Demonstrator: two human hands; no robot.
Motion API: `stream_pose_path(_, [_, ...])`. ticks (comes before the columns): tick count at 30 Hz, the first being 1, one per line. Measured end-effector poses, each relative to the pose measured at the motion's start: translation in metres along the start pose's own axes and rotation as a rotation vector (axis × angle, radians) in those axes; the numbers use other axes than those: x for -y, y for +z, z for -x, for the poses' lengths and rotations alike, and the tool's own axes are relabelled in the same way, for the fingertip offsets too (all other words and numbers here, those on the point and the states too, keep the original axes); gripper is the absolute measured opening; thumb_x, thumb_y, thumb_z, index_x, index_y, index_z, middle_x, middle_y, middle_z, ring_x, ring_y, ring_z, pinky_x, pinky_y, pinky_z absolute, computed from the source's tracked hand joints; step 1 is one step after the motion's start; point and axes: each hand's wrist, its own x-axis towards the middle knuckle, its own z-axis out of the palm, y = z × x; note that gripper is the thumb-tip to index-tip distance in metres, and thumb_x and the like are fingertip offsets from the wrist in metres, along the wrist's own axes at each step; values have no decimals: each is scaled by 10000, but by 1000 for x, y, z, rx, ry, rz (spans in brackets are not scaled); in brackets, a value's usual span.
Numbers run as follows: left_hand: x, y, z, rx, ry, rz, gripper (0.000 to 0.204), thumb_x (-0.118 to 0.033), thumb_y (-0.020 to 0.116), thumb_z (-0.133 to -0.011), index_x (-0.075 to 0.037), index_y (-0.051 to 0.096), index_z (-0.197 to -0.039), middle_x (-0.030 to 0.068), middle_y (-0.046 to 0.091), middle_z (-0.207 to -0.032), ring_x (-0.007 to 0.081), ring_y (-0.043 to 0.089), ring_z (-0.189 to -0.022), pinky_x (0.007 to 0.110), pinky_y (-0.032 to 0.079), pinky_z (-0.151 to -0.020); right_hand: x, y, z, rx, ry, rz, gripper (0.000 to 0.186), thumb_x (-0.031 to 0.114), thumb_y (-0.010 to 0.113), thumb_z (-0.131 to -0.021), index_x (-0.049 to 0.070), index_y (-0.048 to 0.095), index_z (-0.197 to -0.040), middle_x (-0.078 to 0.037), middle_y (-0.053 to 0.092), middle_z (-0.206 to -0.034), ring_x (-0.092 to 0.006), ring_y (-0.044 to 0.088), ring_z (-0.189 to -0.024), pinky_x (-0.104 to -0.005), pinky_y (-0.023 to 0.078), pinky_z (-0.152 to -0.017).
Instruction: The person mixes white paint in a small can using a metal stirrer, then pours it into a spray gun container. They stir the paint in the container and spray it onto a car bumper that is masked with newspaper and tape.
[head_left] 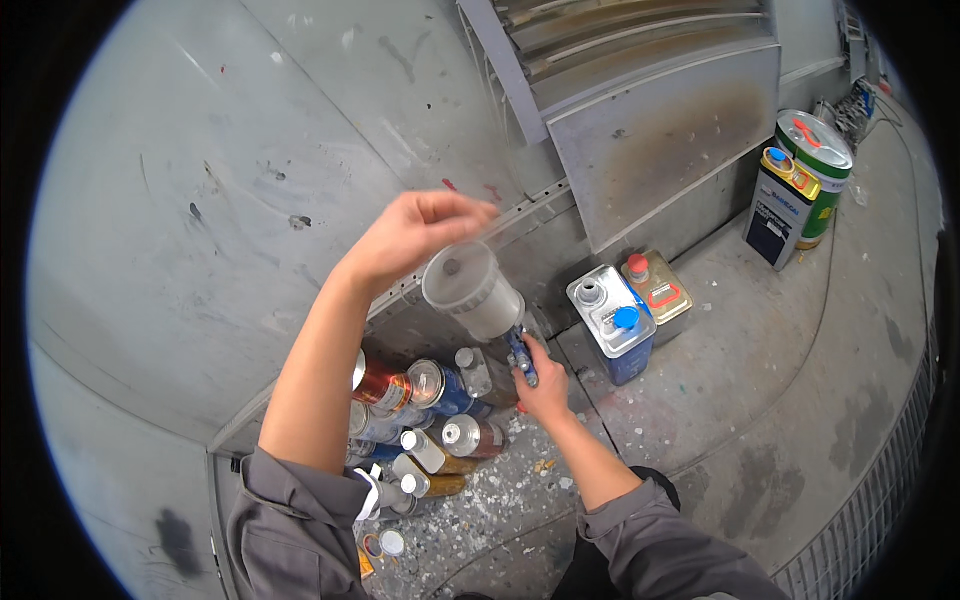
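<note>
With its forearm angled up from the lower right, the right hand grips a blue spray gun with a translucent cup, between bottles and a blue-capped can; the left hand bends inward near the cup, too blurred to tell its grip

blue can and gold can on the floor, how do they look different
The blue can has a silver top, the gold can a gold one. The blue can's spout looks uncapped, a blue cap beside it, while the gold can has a red cap at one corner. The blue can stands nearer the right hand than the gold can. Both are boxy and upright.
</note>
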Motion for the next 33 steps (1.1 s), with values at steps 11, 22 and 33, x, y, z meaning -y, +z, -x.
stream_pose_path(11, [63,83,1,-699,79,-890,410,-435,787,-832,-146,794,-1123,122,727,-1192,375,687,-1086,486,571,-915,0,-4,-5,44,-15,-46,691,85,741,-826,86,562,-1493,-251,749,-1042,-453,727,-948,-492,580,-824])
stream_pose_path(22, [87,72,3,-612,395,-821,313,-322,809,-793,-148,793,-1052,127,724,-1132,365,702,-1016,474,586,-837,-6,-15,-10,208,-6,-122,740,72,696,-858,33,475,-1563,-272,744,-1135,-429,741,-1043,-422,584,-900])
stream_pose_path(33, [40,-6,35,-82,278,-1170,278,-295,639,-994,-51,565,-1104,158,619,-1108,385,640,-1088,504,542,-900,-2,-6,-7,102,-10,-28,721,150,721,-884,83,481,-1560,-264,747,-1089,-460,731,-979,-475,584,-849])
